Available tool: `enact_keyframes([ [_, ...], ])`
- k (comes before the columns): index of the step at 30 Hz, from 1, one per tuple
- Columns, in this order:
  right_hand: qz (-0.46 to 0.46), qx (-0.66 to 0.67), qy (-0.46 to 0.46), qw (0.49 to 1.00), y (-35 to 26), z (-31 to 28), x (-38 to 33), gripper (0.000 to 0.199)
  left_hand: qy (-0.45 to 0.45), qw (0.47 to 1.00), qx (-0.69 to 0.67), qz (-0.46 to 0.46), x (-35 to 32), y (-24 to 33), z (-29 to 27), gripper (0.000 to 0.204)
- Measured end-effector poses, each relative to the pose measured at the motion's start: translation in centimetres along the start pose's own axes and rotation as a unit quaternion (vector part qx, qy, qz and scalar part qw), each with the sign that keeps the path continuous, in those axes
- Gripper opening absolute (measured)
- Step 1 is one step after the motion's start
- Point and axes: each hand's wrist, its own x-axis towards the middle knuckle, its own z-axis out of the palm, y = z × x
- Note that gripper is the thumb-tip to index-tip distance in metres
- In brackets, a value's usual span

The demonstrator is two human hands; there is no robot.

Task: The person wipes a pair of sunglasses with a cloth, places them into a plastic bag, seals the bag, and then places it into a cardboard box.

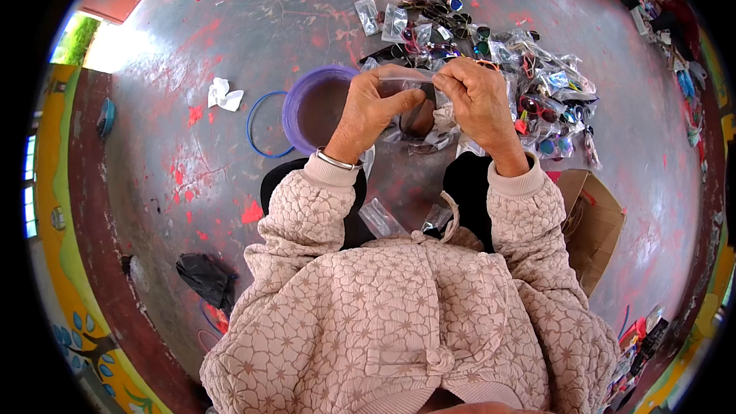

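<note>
In front of my chest, my left hand (369,111) and my right hand (481,103) are closed on the upper edge of a clear plastic bag (406,73), stretched between them. Dark sunglasses (418,119) show below my fingers; whether they lie inside the bag or behind it I cannot tell. Crumpled clear wrapping hangs around them. Just beyond my hands lies a heap of sunglasses (548,111), many in clear bags. A purple round tub (293,111) stands beside my left hand, its right side hidden by that hand.
A blue hoop (249,124) and a crumpled white paper (224,95) lie on the floor left of the tub. An open cardboard box (594,222) sits at my right. A black bag (205,280) rests at lower left. Small clear bags (381,218) lie on my lap.
</note>
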Motion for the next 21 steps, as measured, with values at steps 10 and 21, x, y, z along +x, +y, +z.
enact_keyframes([
  [10,-0.020,-0.022,-0.004,1.000,0.1,0.4,-0.3,0.014,0.010,0.996,0.082,0.031,0.1,-1.0,-0.8,0.007],
  [21,-0.047,-0.041,-0.037,0.997,-0.6,-0.7,-0.1,0.008,0.056,0.971,0.226,0.055,0.2,-0.5,-0.3,0.013],
])
